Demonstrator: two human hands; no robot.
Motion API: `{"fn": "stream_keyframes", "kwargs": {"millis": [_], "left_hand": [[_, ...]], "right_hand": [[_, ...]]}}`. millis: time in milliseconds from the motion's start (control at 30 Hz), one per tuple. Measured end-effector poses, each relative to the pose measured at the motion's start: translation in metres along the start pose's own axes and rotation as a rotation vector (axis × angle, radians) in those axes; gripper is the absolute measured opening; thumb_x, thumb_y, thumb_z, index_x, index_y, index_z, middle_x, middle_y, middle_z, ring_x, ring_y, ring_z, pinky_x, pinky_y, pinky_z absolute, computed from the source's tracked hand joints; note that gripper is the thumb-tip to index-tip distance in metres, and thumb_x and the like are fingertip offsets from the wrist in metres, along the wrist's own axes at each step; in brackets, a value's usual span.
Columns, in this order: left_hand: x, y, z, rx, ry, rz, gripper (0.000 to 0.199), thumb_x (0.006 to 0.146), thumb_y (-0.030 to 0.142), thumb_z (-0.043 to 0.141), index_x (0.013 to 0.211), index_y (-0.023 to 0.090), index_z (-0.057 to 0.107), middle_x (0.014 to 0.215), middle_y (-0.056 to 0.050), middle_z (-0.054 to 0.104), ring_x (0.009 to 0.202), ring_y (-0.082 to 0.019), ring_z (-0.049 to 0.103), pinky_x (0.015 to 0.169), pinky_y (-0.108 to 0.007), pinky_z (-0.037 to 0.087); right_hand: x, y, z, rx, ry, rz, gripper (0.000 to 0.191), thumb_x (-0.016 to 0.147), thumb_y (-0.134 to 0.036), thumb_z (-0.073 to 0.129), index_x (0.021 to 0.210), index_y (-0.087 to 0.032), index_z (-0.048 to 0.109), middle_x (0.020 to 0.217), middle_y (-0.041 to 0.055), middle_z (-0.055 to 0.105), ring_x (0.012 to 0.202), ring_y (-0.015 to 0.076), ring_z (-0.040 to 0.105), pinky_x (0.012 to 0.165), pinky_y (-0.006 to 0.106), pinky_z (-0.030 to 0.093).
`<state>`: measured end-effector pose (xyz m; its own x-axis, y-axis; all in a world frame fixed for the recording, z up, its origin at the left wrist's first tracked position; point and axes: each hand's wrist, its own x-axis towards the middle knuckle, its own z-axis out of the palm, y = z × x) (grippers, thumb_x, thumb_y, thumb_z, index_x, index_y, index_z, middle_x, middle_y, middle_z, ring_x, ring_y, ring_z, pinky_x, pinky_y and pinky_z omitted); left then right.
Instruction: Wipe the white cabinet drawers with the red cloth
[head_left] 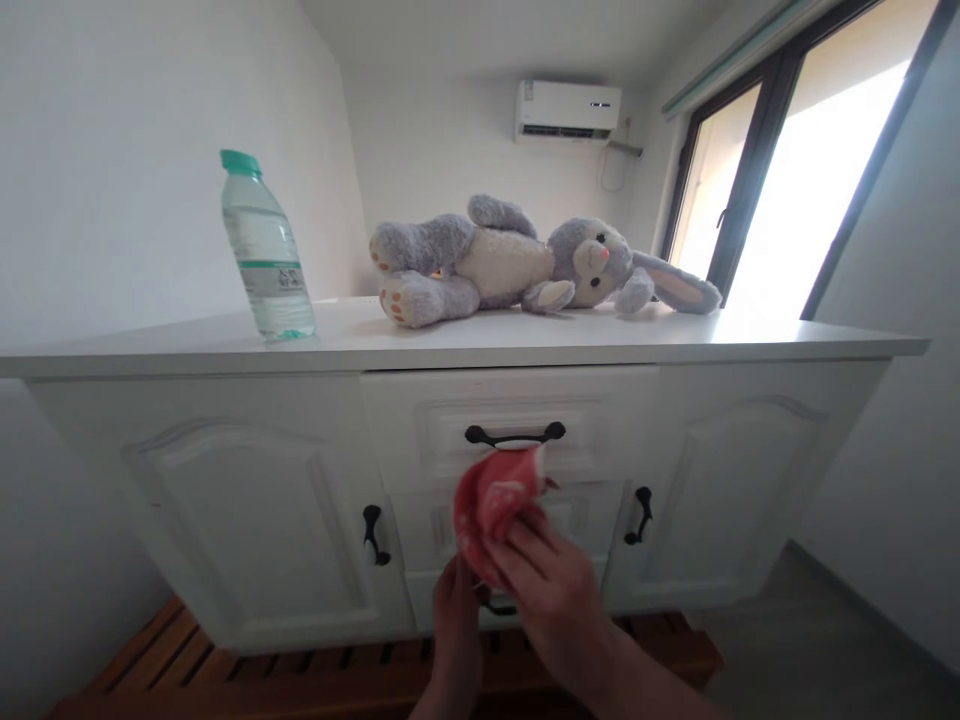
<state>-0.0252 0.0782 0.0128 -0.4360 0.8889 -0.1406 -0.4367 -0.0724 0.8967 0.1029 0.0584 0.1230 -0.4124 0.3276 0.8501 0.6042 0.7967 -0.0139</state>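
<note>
Both our hands are low in the view, in front of the white cabinet (225,500). Our right hand (551,580) has its fingers curled over a red cloth (495,500) with pale spots; the grip is closed on the bunched lower part, and the loose upper edge stands up above the knuckles. The cloth sits against the middle drawer stack, just below the black handle of the top drawer (514,435) and overlapping the front of the second drawer.

Our left hand (456,610) is just left of the right, fingers pointing up toward the bottom of the cloth. It appears to touch the cloth's lower edge, but the frame is blurred there and we cannot tell whether that grip is closed on the cloth or only resting near it. A dark handle of the lowest drawer shows partly between the two hands.

On the surface above: a clear water bottle (266,250) with a green cap stands upright at the left, near the front edge. A grey and cream plush rabbit (517,262) lies on its back toward the middle and right, feet to the left, ears trailing right. Bottle and rabbit are well apart.

Far wall: air conditioner (568,110) mounted high. Window (795,170) with a dark frame at right, brightly lit. A wooden slatted platform (187,670) lies under the cabinet.
</note>
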Motion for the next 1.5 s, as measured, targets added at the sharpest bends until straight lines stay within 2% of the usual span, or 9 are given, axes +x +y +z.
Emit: {"fn": "stream_keyframes", "kwargs": {"millis": [133, 300, 433, 667, 833, 1033, 1133, 1400, 1500], "left_hand": [[0.004, 0.038, -0.04, 0.255, 0.387, 0.418, 0.061, 0.088, 0.06, 0.052, 0.135, 0.021, 0.057, 0.138, -0.014, 0.064, 0.122, -0.029, 0.061, 0.106, -0.048, 0.049], [0.029, 0.052, -0.048, 0.669, 0.358, 0.607, 0.072, 0.096, 0.052, 0.03, 0.145, 0.001, 0.044, 0.158, -0.027, 0.043, 0.151, -0.032, 0.034, 0.128, -0.052, 0.021], [0.019, 0.017, -0.012, 0.816, 0.122, 0.66, 0.067, 0.097, 0.046, 0.032, 0.142, 0.0, 0.049, 0.158, -0.027, 0.043, 0.152, -0.032, 0.033, 0.127, -0.054, 0.027], [-0.039, -0.036, 0.109, 0.899, -0.488, 0.638, 0.06, 0.1, 0.037, 0.032, 0.155, 0.014, 0.03, 0.167, -0.016, 0.027, 0.155, -0.027, 0.022, 0.127, -0.051, 0.027], [-0.05, -0.051, 0.143, 0.884, -0.733, 0.646, 0.063, 0.099, 0.034, 0.03, 0.158, 0.014, 0.019, 0.17, -0.016, 0.016, 0.157, -0.026, 0.013, 0.128, -0.05, 0.022], [-0.038, -0.109, 0.093, 1.005, -0.705, 0.47, 0.065, 0.099, 0.038, 0.03, 0.152, 0.001, 0.032, 0.162, -0.027, 0.032, 0.152, -0.03, 0.031, 0.124, -0.052, 0.031], [-0.028, -0.119, 0.058, 0.992, -0.622, 0.413, 0.064, 0.098, 0.04, 0.032, 0.15, 0.003, 0.037, 0.16, -0.025, 0.039, 0.149, -0.029, 0.037, 0.124, -0.051, 0.033], [0.015, -0.076, -0.066, 0.863, -0.115, 0.367, 0.061, 0.099, 0.041, 0.029, 0.145, 0.005, 0.044, 0.158, -0.025, 0.045, 0.149, -0.029, 0.039, 0.126, -0.052, 0.029], [0.029, -0.043, -0.092, 0.819, 0.016, 0.406, 0.061, 0.099, 0.042, 0.031, 0.142, 0.001, 0.047, 0.155, -0.029, 0.047, 0.148, -0.032, 0.041, 0.125, -0.056, 0.029]], "right_hand": [[0.042, -0.014, 0.101, -0.014, -0.164, -0.366, 0.022, 0.098, -0.021, 0.053, 0.109, -0.013, 0.07, 0.131, 0.0084, 0.066, 0.116, 0.0231, 0.058, 0.095, 0.038, 0.055], [0.051, 0.0, 0.165, -0.109, -0.261, -0.517, 0.027, 0.094, -0.017, 0.056, 0.117, -0.009, 0.067, 0.129, 0.0127, 0.066, 0.108, 0.024, 0.059, 0.087, 0.037, 0.056], [0.012, 0.051, 0.128, -0.087, -0.192, -0.422, 0.037, 0.094, -0.018, 0.056, 0.129, -0.008, 0.063, 0.133, 0.0109, 0.065, 0.117, 0.0232, 0.057, 0.093, 0.032, 0.055], [-0.086, 0.159, 0.014, -0.164, 0.021, -0.116, 0.034, 0.099, -0.021, 0.047, 0.129, -0.016, 0.063, 0.123, 0.0136, 0.07, 0.118, 0.0252, 0.057, 0.096, 0.044, 0.053], [-0.134, 0.183, -0.01, -0.194, 0.142, 0.2, 0.029, 0.095, -0.02, 0.05, 0.121, -0.018, 0.064, 0.112, 0.0128, 0.066, 0.104, 0.0242, 0.063, 0.087, 0.041, 0.058], [-0.183, 0.155, 0.026, -0.131, -0.171, 0.214, 0.038, 0.086, -0.002, 0.045, 0.111, -0.021, 0.066, 0.103, 0.0095, 0.072, 0.097, 0.0241, 0.069, 0.084, 0.041, 0.061], [-0.184, 0.136, 0.059, -0.114, -0.189, 0.166, 0.042, 0.084, 0.002, 0.044, 0.112, -0.02, 0.065, 0.104, 0.0088, 0.072, 0.099, 0.0238, 0.069, 0.086, 0.041, 0.061], [-0.105, 0.037, 0.191, -0.016, -0.197, -0.02, 0.012, 0.086, -0.007, 0.065, 0.084, -0.018, 0.064, 0.087, 0.0017, 0.068, 0.082, 0.0187, 0.062, 0.077, 0.031, 0.055], [-0.064, 0.003, 0.213, 0.002, -0.262, -0.073, 0.011, 0.088, -0.015, 0.067, 0.079, -0.018, 0.062, 0.083, 0.0014, 0.065, 0.081, 0.0185, 0.059, 0.076, 0.031, 0.052]]}}
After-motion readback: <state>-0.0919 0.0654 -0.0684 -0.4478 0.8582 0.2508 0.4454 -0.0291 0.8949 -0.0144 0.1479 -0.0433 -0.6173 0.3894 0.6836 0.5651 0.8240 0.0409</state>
